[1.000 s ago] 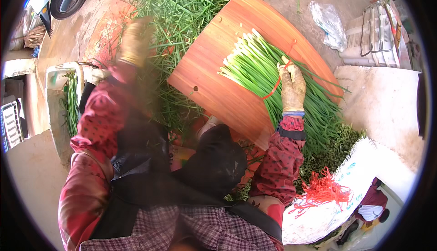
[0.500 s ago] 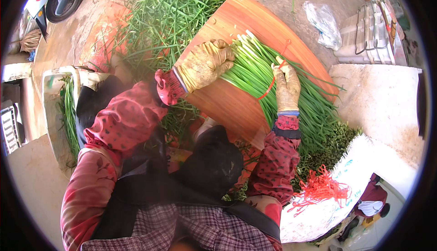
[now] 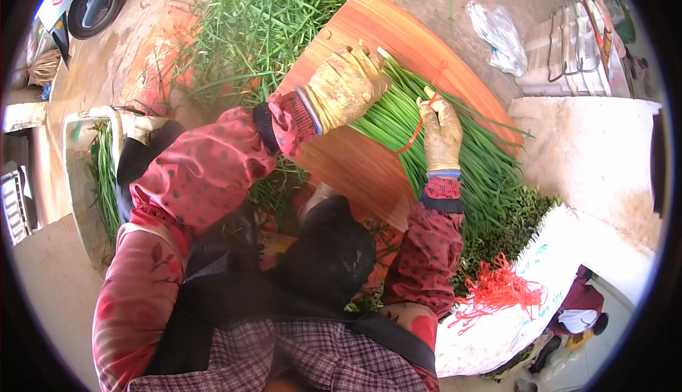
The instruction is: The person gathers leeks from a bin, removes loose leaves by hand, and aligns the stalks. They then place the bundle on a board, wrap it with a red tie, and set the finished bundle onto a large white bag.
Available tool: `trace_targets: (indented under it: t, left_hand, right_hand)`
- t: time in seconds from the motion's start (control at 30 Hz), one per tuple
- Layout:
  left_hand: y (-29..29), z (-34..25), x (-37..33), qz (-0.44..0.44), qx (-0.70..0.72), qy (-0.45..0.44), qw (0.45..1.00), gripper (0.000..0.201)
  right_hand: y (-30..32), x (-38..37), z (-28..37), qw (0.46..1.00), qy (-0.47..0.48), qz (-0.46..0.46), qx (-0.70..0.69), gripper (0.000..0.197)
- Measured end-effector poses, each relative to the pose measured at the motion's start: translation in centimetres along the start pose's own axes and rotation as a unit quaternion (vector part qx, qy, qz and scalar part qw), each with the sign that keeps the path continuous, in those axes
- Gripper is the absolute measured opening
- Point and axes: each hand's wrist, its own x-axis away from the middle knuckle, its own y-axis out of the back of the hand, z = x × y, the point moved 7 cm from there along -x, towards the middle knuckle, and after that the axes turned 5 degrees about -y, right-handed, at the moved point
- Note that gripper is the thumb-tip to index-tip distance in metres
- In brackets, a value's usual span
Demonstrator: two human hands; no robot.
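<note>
A bundle of long green chive stalks with pale cut ends lies across an orange-brown wooden board. A red tie goes around the bundle near its middle. My left hand, in a dirty yellow glove, has curled fingers against the upper part of the bundle by the pale ends; its fingertips are partly hidden. On the bundle's right side my right hand, also gloved, pinches the red tie between thumb and fingers. A second thin red strand lies on the board beyond it.
Loose green trimmings pile beyond the board. Red ties lie on a white sack at lower right, near more greens. A crate with greens stands left, stacked white crates far right, and another person lower right.
My left hand has moved right and slightly up, closer over the pale ends of the chives. The right hand stays at the red tie.
</note>
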Motion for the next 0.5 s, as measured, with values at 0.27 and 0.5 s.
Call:
trace_targets:
  t: [0.27,0.5]
  left_hand:
    - [-0.3,0.4,-0.4,0.017,-0.291,-0.136,0.947,0.013]
    - [-2.1,17.3,10.0,0.185,-0.085,0.269,0.941,0.017]
  right_hand:
    - [0.1,0.0,-0.2,1.0,0.004,0.004,0.01,0.011]
    - [1.1,0.3,-0.3,0.998,0.012,-0.012,0.055,0.01]
